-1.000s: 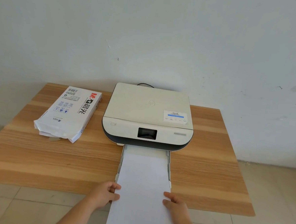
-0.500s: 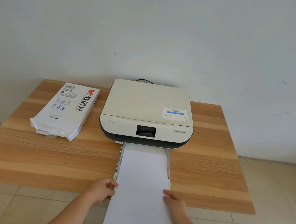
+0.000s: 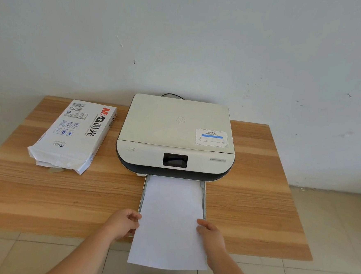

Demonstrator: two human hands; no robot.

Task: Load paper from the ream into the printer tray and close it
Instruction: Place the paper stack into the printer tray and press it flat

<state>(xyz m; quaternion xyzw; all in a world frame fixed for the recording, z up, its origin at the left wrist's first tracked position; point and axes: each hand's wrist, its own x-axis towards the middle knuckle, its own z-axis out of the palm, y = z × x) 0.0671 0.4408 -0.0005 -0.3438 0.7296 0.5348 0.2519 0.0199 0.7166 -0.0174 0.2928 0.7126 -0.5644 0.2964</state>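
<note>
left hand (image 3: 124, 222) and right hand (image 3: 210, 235) pinching side edges of white paper stack (image 3: 170, 221), lower centre, half in pulled-out grey printer tray (image 3: 203, 197), opened white paper ream (image 3: 73, 133) at left

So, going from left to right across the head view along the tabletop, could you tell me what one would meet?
paper ream → left hand → sheets of paper → right hand. The printer sits behind, above the sheets.
</note>
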